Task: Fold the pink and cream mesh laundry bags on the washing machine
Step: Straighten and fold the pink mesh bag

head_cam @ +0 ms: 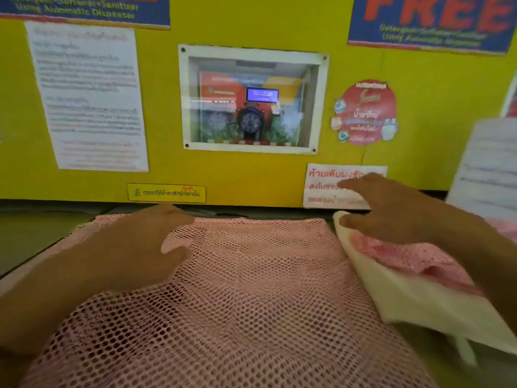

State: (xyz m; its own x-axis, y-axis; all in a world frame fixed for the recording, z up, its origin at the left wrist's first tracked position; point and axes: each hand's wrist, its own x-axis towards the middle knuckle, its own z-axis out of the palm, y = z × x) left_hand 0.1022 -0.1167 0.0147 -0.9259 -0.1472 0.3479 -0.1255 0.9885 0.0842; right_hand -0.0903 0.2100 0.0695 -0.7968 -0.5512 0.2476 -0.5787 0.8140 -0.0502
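Observation:
A pink mesh laundry bag [251, 289] lies spread flat on the washing machine top [36, 236], filling the middle and lower part of the view. My left hand [134, 247] rests on its left side with relaxed fingers pointing right. A cream bag [405, 298], folded around pink mesh, lies along the pink bag's right edge. My right hand [391, 211] rests on the far end of that cream bundle, fingers spread and fairly straight, the index finger lifted toward the wall.
A yellow wall panel [251, 175] rises right behind the machine top, with a framed window onto a coin box [251, 99], paper notices [86, 96] and stickers. Another sheet of paper [486, 169] hangs at the right edge.

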